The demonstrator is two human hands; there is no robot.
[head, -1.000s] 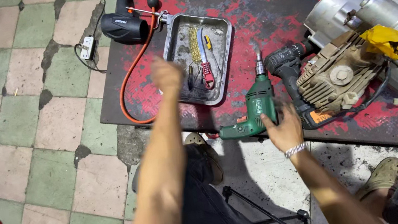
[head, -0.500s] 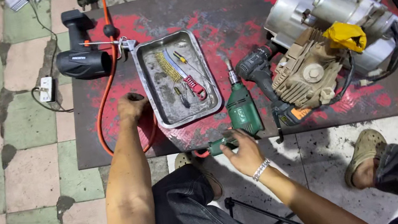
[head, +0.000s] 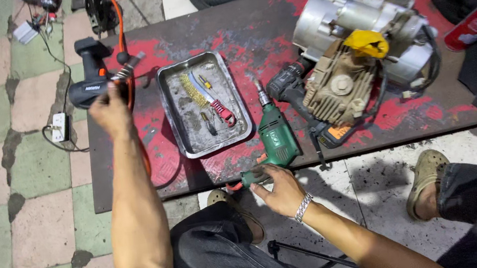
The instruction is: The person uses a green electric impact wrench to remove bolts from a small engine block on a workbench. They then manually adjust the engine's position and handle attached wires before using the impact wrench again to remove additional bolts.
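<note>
While the right hand (head: pixel 278 186) is closed around the grip of the green electric drill (head: pixel 275 138), the left hand (head: pixel 109 110) is extended to the left edge of the surface (head: pixel 237 25). The drill lies flat near the near edge of the surface, chuck pointing toward the far edge, just beside the right wall of the metal tray (head: pixel 178 108).

The left hand's fingers are curled at the orange hose (head: pixel 145 157), just beside the hose's metal fitting (head: pixel 128 65) and the black power tool (head: pixel 84 89). Whether they have closed on the hose cannot be determined.

The tray holds a wire brush (head: pixel 189 90) and a red-handled tool (head: pixel 220 109). A black cordless drill (head: pixel 288 85) and an engine assembly (head: pixel 357 16) with a yellow part (head: pixel 367 43) lie to the right of the green drill.

Step in hand, as judged: securing the drill with one hand and reaching for the hose end with the other. Raising the drill calls for clearing the tray wall and the cordless drill beside it. Drawing the hose in calls for a firm hold behind the fitting and clearance from the black power tool.

Difference from half a second before: the left hand has left the near left corner of the tray and gone out to the hose. The right hand remains on the drill grip.
</note>
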